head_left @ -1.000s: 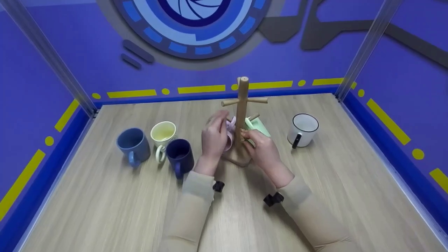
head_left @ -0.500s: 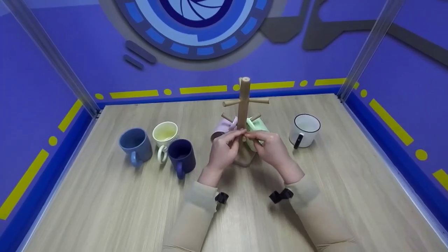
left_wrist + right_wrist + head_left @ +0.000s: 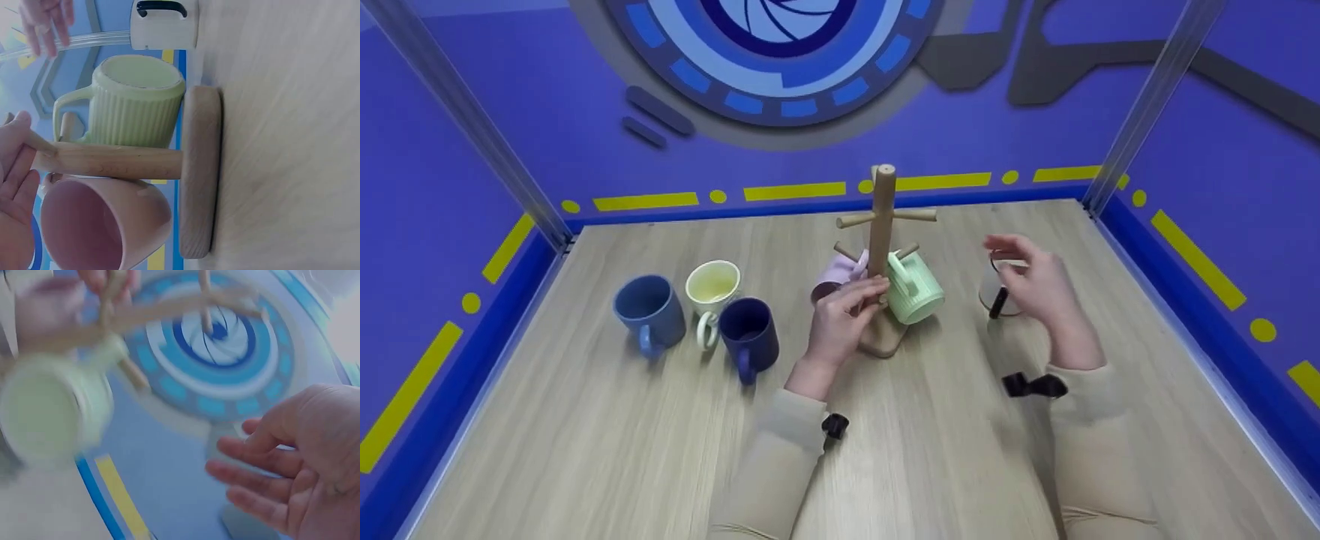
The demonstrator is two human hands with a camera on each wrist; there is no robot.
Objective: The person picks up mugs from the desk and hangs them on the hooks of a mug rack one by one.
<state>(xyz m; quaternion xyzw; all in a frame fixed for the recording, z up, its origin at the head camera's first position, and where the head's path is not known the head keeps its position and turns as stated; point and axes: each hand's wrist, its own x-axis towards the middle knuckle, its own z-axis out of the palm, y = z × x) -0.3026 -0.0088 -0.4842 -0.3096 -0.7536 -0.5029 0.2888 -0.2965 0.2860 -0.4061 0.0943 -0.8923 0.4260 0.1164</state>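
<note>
A wooden mug tree (image 3: 883, 240) stands mid-table. My left hand (image 3: 838, 319) pinches it low on the post, around a short front peg (image 3: 42, 143). On its lower pegs hang a pink-lilac mug (image 3: 834, 276) at left, partly behind my left hand, and a ribbed light green mug (image 3: 916, 292) at right. My right hand (image 3: 1039, 289), fingers spread and relaxed, is over a white enamel mug (image 3: 994, 289) with a black handle and covers much of it from above. In the right wrist view that hand (image 3: 292, 472) holds nothing.
At left on the table (image 3: 607, 450) stand a grey-blue mug (image 3: 656, 319), a pale yellow mug (image 3: 709, 300) and a dark navy mug (image 3: 754, 337), close together. The tree's upper pegs (image 3: 915, 215) stick out bare. Blue panels (image 3: 510, 112) enclose the back and sides.
My left hand moved from beside the pink mug to the front of the post. My right hand left the post and swung right to the white mug, uncovering the green mug.
</note>
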